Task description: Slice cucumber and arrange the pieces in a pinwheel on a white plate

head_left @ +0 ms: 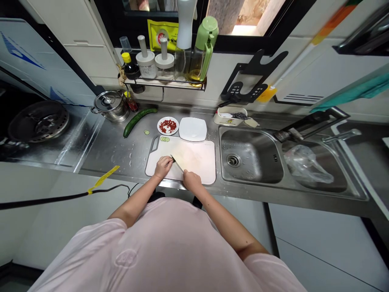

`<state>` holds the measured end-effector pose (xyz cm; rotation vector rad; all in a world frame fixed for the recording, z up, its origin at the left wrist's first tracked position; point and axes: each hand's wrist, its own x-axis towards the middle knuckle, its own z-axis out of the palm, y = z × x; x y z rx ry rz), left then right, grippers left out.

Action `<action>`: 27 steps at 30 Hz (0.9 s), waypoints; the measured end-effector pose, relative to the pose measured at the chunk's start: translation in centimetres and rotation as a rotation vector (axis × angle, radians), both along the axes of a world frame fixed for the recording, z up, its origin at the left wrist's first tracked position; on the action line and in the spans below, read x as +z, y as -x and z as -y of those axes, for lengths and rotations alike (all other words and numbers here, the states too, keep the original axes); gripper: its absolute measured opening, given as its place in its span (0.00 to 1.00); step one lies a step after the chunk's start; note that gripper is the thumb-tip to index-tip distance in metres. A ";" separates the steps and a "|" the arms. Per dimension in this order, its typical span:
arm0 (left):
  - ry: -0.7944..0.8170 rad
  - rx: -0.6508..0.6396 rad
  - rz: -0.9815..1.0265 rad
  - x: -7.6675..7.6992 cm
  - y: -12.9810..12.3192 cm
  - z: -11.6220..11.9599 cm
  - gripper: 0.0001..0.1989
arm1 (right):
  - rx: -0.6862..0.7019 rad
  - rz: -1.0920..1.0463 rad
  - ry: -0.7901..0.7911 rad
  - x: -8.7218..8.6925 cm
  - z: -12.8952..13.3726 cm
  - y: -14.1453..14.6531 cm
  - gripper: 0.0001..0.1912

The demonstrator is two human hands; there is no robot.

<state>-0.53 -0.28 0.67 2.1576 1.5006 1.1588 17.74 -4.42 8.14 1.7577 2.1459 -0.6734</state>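
Observation:
My left hand [163, 166] rests on the white cutting board [194, 158], its fingers curled just left of the blade, and whatever lies under them is hidden. My right hand [192, 181] grips the handle of a kitchen knife [178, 163], whose blade slants up and left across the board. A few cucumber slices [164, 139] lie along the board's far edge. Beyond it, a whole cucumber [139, 121] lies on the steel counter [115, 146], with a loose slice [146, 132] nearby.
Chopped red chili sits on a small round plate [167, 125] beside a white square plate [192, 129]. A steel pot [111, 106] stands to the left, a double sink [249, 156] to the right. A bottle shelf [164, 83] hangs behind.

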 end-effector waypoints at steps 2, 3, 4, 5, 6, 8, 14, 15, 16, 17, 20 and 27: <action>0.000 0.004 0.000 0.0 0.0 0.0 0.07 | 0.002 0.001 -0.001 0.1 0.2 -0.2 0.12; 0.000 0.005 -0.001 0.0 0.0 0.0 0.07 | 0.002 0.000 -0.002 0.1 0.2 -0.3 0.12; 0.001 0.007 -0.002 0.0 0.0 0.0 0.07 | 0.002 0.000 -0.001 0.2 0.3 -0.4 0.12; 0.001 0.009 -0.002 0.0 0.0 0.0 0.07 | 0.003 0.001 0.001 0.3 0.4 -0.4 0.12; 0.002 0.010 -0.001 0.0 0.0 0.0 0.07 | 0.003 0.001 0.003 0.4 0.4 -0.5 0.12; 0.006 0.011 0.001 0.0 0.0 0.0 0.07 | 0.003 0.005 0.014 0.6 0.5 -0.6 0.12; 0.008 0.018 0.006 0.1 -0.1 0.1 0.07 | -0.003 0.003 0.026 0.8 0.8 -0.9 0.13; 0.008 0.021 0.008 0.2 -0.1 0.1 0.07 | -0.001 -0.002 0.024 0.8 0.8 -1.0 0.13; 0.008 0.023 0.010 0.2 -0.1 0.1 0.07 | 0.001 -0.006 0.024 0.8 0.8 -1.1 0.13; 0.009 0.024 0.010 0.2 -0.1 0.1 0.07 | 0.000 -0.009 0.026 0.9 0.8 -1.1 0.13; 0.016 0.034 0.007 0.2 -0.1 0.1 0.07 | -0.009 -0.008 0.043 1.2 0.7 -1.4 0.14; 0.027 0.066 0.003 0.3 -0.1 0.0 0.09 | -0.022 0.003 -0.001 1.6 0.5 -2.1 0.16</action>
